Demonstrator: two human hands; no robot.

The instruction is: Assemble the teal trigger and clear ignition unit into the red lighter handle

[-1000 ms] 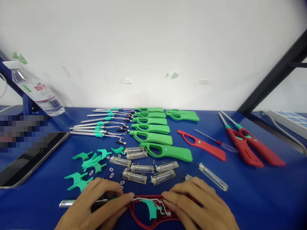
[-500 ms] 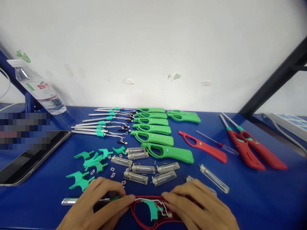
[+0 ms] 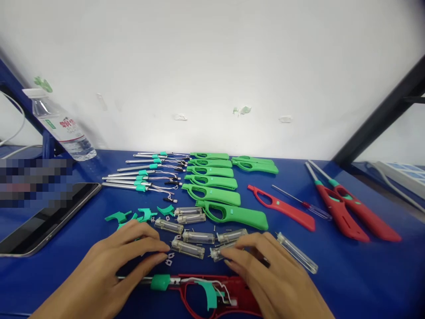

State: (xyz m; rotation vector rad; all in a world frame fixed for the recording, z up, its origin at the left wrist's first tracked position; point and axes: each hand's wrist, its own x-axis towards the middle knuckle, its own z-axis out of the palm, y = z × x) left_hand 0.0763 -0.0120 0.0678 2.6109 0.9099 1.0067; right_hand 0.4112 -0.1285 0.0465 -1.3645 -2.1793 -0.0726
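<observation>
At the near edge of the blue table [image 3: 365, 274], an open red lighter half-shell [image 3: 232, 296] with a teal trigger [image 3: 210, 293] and a metal tube [image 3: 139, 279] is seen, touched by neither hand. Just behind it, the left hand [image 3: 116, 261] is held flat with fingers spread near small white clips [image 3: 169, 259]. The right hand [image 3: 262, 270] is spread too, its fingertips [image 3: 229, 254] laid on a clear gas cartridge [image 3: 221, 252]. Farther back, green shells [image 3: 212, 181] are lined up.

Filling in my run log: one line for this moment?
left hand open, by small clips | right hand open, touching clear tube | red lighter half on table
</observation>
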